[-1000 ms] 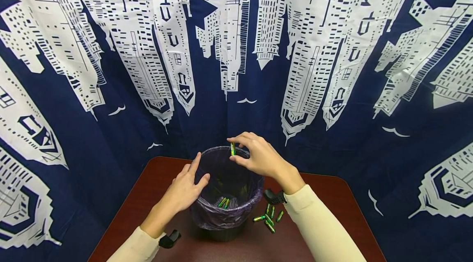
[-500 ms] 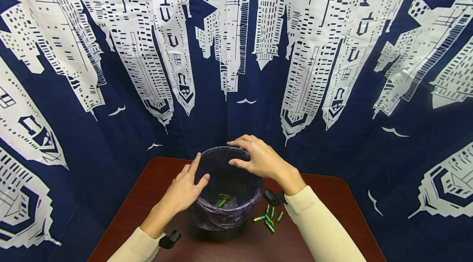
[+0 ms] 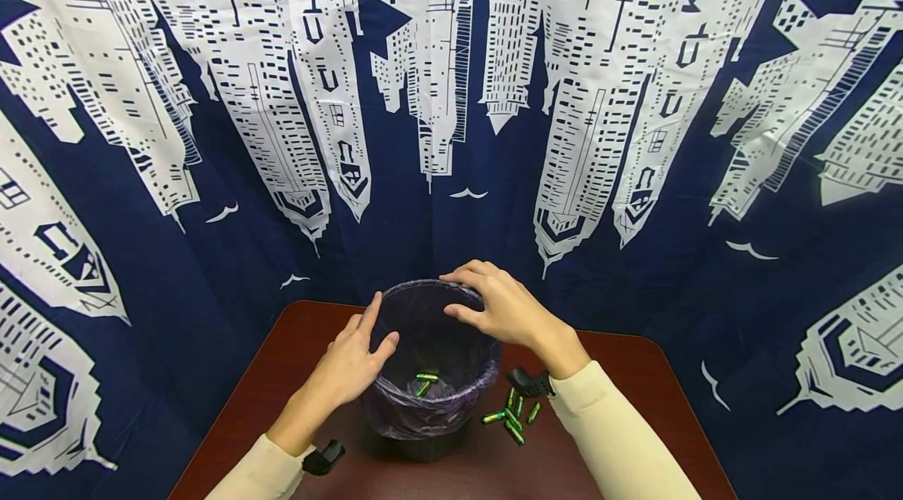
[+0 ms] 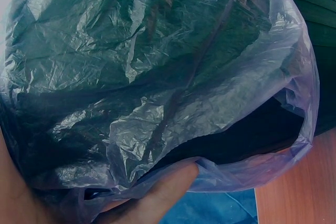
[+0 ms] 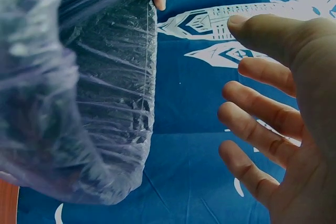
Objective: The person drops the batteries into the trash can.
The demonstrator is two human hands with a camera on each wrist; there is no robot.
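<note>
A dark waste bin (image 3: 426,451) lined with a thin purple bag (image 3: 423,422) stands on the table. Green-and-yellow batteries (image 3: 426,378) lie at its bottom. My left hand (image 3: 349,363) rests at the bin's left rim, index finger and thumb spread. In the left wrist view one finger (image 4: 170,190) lies against the edge of the bag. Over the far right rim my right hand (image 3: 504,304) hovers with thumb and fingers apart. The right wrist view shows nothing between those fingers (image 5: 257,124), and the bag (image 5: 113,77) to one side.
Several more batteries (image 3: 513,420) lie loose on the reddish-brown table (image 3: 536,476), right of the bin and close to my right forearm. A navy curtain (image 3: 423,241) with white city buildings hangs behind the table.
One second ago my right hand pinched a battery above the bin; it has let go. The batteries in the bin now lie differently. My right hand has shifted slightly right; the left stays put.
</note>
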